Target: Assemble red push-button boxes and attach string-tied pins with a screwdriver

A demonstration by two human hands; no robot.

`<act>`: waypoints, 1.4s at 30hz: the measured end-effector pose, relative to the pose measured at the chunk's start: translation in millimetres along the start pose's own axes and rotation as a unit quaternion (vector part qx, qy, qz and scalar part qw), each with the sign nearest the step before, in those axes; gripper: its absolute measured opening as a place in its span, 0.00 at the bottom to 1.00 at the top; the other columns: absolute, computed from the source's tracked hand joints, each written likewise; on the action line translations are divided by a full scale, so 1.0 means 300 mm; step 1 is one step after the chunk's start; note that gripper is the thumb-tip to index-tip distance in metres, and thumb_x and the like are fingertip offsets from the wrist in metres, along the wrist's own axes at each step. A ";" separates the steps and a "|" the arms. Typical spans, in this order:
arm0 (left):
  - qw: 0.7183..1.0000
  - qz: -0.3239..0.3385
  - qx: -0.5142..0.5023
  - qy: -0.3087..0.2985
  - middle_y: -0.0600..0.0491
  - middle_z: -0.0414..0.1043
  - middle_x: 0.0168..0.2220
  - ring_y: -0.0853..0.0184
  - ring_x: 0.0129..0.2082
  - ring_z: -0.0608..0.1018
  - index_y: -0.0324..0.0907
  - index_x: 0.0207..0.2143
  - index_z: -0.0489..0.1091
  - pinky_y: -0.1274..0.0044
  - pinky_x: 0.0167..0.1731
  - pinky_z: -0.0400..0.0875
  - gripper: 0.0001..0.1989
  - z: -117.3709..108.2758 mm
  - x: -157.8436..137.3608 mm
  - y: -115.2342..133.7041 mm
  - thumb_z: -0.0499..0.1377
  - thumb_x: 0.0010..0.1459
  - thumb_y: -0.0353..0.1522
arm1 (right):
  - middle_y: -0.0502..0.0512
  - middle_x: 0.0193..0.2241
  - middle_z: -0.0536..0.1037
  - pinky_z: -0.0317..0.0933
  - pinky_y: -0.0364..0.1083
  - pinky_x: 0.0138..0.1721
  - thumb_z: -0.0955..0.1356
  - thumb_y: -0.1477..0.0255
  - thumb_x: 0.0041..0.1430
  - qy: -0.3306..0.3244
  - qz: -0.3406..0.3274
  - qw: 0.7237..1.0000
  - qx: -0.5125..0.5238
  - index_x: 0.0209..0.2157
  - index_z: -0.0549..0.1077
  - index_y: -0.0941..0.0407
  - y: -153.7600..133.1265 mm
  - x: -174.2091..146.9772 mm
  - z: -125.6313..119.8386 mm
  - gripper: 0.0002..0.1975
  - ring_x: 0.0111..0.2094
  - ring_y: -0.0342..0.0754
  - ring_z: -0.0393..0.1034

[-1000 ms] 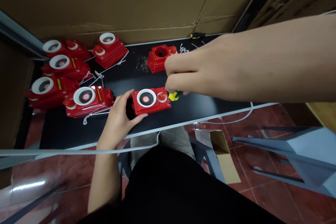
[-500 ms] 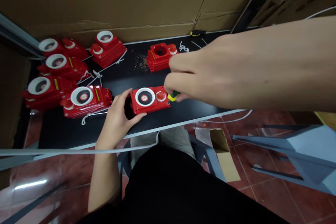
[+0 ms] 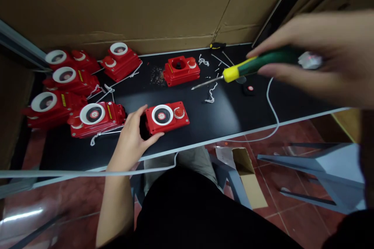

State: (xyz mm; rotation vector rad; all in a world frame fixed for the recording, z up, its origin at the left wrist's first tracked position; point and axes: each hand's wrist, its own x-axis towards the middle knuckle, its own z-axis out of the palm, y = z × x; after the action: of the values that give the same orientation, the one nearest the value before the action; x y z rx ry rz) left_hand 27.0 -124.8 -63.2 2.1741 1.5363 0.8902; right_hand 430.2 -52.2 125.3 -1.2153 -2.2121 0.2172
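Note:
My left hand (image 3: 133,134) is closed around the left end of a red alarm box (image 3: 167,118) near the table's front edge. The box lies flat; a white ring with a dark centre and a small red lamp show on its top. Up to the right, my right hand (image 3: 318,58), blurred by motion, grips a green and yellow screwdriver (image 3: 260,64) by its handle. The metal tip points left, above the table and apart from the box. Behind, a second red box (image 3: 181,71) shows a dark open hole where the others have a white ring.
Several red alarm boxes (image 3: 96,118) crowd the left of the black table (image 3: 187,97). White cord (image 3: 212,93), small screws and a yellow and black screwdriver (image 3: 217,46) lie at the back. A grey cable (image 3: 276,113) crosses the right side. Cardboard (image 3: 140,7) stands behind.
My right hand has lifted the screwdriver off the box's right end and moved it up and to the right. My left hand stays on the box.

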 end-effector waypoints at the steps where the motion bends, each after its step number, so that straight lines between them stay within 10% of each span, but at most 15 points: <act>1: 1.000 -0.001 0.001 0.001 0.40 0.77 0.66 0.44 0.66 0.83 0.46 0.75 0.63 0.53 0.67 0.80 0.43 0.001 -0.001 0.002 0.77 0.65 0.42 | 0.54 0.40 0.90 0.74 0.53 0.41 0.75 0.51 0.70 -0.028 -0.028 0.999 -0.018 0.47 0.89 0.49 0.043 -0.046 0.063 0.17 0.40 0.50 0.85; 7: 1.000 0.004 -0.001 0.005 0.41 0.78 0.65 0.45 0.64 0.83 0.46 0.72 0.66 0.55 0.64 0.82 0.39 0.000 -0.002 0.008 0.77 0.66 0.42 | 0.60 0.46 0.88 0.78 0.62 0.53 0.72 0.65 0.74 -0.068 -0.007 0.998 -0.012 0.51 0.83 0.52 0.197 -0.261 0.411 0.10 0.50 0.61 0.83; 15: 1.000 -0.006 0.000 0.011 0.42 0.80 0.63 0.46 0.63 0.85 0.45 0.69 0.67 0.56 0.63 0.83 0.38 0.000 -0.001 -0.002 0.78 0.63 0.42 | 0.64 0.50 0.83 0.71 0.68 0.60 0.67 0.65 0.77 -0.031 0.022 0.992 -0.119 0.52 0.86 0.49 0.410 -0.067 0.377 0.15 0.54 0.66 0.77; 23: 1.000 -0.017 -0.019 -0.001 0.40 0.78 0.68 0.45 0.66 0.83 0.46 0.73 0.65 0.55 0.66 0.81 0.44 -0.009 0.000 0.005 0.78 0.62 0.47 | 0.64 0.45 0.87 0.68 0.64 0.56 0.67 0.69 0.73 -0.202 -0.062 0.938 -0.274 0.45 0.87 0.52 0.587 0.108 0.443 0.14 0.53 0.65 0.76; 27: 1.000 -0.019 -0.019 -0.003 0.41 0.79 0.67 0.45 0.66 0.83 0.47 0.72 0.67 0.55 0.66 0.81 0.43 -0.022 0.003 0.011 0.76 0.63 0.51 | 0.64 0.39 0.85 0.71 0.62 0.52 0.71 0.73 0.66 -0.184 -0.080 0.948 -0.246 0.36 0.84 0.54 0.559 0.120 0.423 0.07 0.48 0.64 0.78; 32: 0.998 -0.048 -0.031 -0.019 0.40 0.78 0.69 0.43 0.69 0.81 0.48 0.74 0.66 0.53 0.69 0.78 0.43 -0.029 0.005 -0.002 0.75 0.64 0.50 | 0.53 0.32 0.83 0.75 0.55 0.42 0.76 0.71 0.60 -0.056 -0.021 0.997 0.041 0.35 0.83 0.51 0.356 0.084 0.435 0.01 0.31 0.50 0.76; 37: 0.995 -0.075 -0.059 -0.036 0.39 0.75 0.72 0.42 0.72 0.78 0.47 0.75 0.65 0.52 0.73 0.74 0.46 -0.038 0.003 -0.012 0.75 0.62 0.53 | 0.51 0.31 0.85 0.75 0.49 0.36 0.78 0.69 0.61 -0.084 0.019 0.963 0.254 0.35 0.81 0.53 0.112 0.043 0.488 0.04 0.29 0.45 0.76; 42: 0.990 -0.103 -0.092 -0.041 0.39 0.77 0.69 0.42 0.70 0.79 0.47 0.71 0.69 0.51 0.73 0.73 0.46 -0.042 0.003 -0.021 0.76 0.59 0.59 | 0.56 0.37 0.88 0.78 0.52 0.42 0.80 0.67 0.60 -0.084 0.041 0.920 0.382 0.35 0.79 0.53 0.070 0.037 0.542 0.09 0.37 0.50 0.82</act>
State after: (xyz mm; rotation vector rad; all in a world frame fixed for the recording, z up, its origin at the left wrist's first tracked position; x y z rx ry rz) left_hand 14.3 -122.8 -57.3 1.8613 1.5413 0.8297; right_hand 347.4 -9.0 -9.8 -0.8538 -1.8957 1.1346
